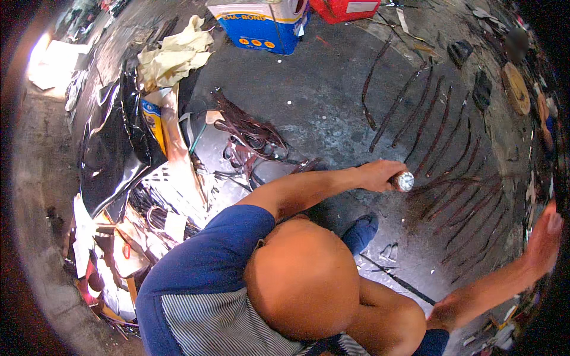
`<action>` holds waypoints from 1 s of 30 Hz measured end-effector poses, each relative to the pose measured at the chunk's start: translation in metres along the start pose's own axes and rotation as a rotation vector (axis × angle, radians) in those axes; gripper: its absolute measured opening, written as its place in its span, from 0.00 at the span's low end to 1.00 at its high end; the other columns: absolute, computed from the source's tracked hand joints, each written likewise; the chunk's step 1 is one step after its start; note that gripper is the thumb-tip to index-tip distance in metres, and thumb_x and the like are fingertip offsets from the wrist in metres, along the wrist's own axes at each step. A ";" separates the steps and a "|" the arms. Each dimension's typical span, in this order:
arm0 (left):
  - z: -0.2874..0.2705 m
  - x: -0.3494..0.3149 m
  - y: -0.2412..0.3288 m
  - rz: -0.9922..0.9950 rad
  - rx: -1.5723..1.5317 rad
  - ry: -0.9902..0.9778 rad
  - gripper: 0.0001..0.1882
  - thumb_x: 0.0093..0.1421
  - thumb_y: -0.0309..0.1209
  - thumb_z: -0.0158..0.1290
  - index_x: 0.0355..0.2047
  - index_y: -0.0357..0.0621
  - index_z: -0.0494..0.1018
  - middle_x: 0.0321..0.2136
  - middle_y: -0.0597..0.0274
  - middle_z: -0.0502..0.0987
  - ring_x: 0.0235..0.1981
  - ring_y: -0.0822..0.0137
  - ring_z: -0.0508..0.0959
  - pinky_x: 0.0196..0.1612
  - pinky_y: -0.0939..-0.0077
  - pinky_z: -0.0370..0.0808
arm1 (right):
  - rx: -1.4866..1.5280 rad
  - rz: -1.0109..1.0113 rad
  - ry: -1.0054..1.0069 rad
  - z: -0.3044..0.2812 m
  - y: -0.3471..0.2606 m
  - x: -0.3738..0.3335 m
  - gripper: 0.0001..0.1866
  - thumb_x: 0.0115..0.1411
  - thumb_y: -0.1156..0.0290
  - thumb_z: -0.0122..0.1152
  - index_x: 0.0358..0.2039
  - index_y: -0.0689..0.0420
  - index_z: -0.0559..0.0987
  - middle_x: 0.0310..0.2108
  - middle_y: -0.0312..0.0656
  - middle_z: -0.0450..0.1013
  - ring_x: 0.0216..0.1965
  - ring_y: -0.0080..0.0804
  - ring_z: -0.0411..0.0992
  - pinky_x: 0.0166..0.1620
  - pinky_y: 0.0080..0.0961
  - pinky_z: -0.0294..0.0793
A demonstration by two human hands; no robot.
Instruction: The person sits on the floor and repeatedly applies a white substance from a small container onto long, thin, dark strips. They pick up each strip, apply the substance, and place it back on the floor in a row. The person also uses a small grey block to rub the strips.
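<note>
My left hand [380, 175], in front of my knees, is closed around a short object with a round, shiny silver end [405, 181]; its kind does not show. Just beyond it and to the right, many thin dark brown strips [436, 118] lie spaced out in a fan on the dark floor sheet [332, 89]. Far over to the right, my right hand [543, 240] is raised near the edge of the view with its fingers stretched out, and nothing shows in it. A tangled bundle of brown strips [252, 136] lies to the left of my left hand.
A blue and white tin [258, 26] and a red container [344, 9] stand at the far edge. On the left are black glossy sheeting [110, 142], crumpled cream paper [175, 53] and scraps. A black rod [407, 285] lies between my legs and right arm.
</note>
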State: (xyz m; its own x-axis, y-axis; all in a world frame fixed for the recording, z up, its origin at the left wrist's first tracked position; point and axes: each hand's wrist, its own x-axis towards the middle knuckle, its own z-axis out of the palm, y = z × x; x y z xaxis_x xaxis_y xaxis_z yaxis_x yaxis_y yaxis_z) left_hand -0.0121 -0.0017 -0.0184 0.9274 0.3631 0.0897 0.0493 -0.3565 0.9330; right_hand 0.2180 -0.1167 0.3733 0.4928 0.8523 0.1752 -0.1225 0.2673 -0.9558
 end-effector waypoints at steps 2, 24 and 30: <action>-0.006 -0.008 0.000 -0.018 -0.014 0.005 0.36 0.48 0.32 0.65 0.58 0.43 0.66 0.54 0.47 0.72 0.56 0.48 0.72 0.60 0.58 0.68 | -0.332 -0.105 0.011 0.023 0.020 0.062 0.14 0.65 0.75 0.53 0.47 0.72 0.69 0.32 0.47 0.70 0.30 0.32 0.66 0.31 0.27 0.67; -0.081 -0.209 0.016 -1.032 0.649 0.478 0.29 0.51 0.58 0.60 0.29 0.41 0.74 0.36 0.48 0.79 0.35 0.45 0.81 0.37 0.52 0.75 | 0.473 0.403 0.457 0.114 0.356 0.152 0.06 0.50 0.88 0.50 0.26 0.66 0.74 0.31 0.51 0.75 0.32 0.38 0.78 0.29 0.22 0.82; -0.072 -0.190 0.025 -0.956 0.607 0.469 0.27 0.53 0.55 0.60 0.40 0.45 0.78 0.39 0.51 0.76 0.44 0.48 0.77 0.42 0.52 0.75 | 0.161 0.747 0.554 0.118 0.444 0.074 0.05 0.57 0.85 0.52 0.25 0.65 0.71 0.29 0.49 0.73 0.23 0.40 0.77 0.20 0.28 0.79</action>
State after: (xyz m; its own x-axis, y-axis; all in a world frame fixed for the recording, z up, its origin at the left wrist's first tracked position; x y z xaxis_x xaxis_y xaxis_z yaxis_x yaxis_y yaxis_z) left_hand -0.2134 -0.0176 0.0125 0.2057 0.9287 -0.3086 0.9182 -0.0740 0.3893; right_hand 0.0986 0.1174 -0.0101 0.5732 0.5040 -0.6460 -0.6689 -0.1676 -0.7242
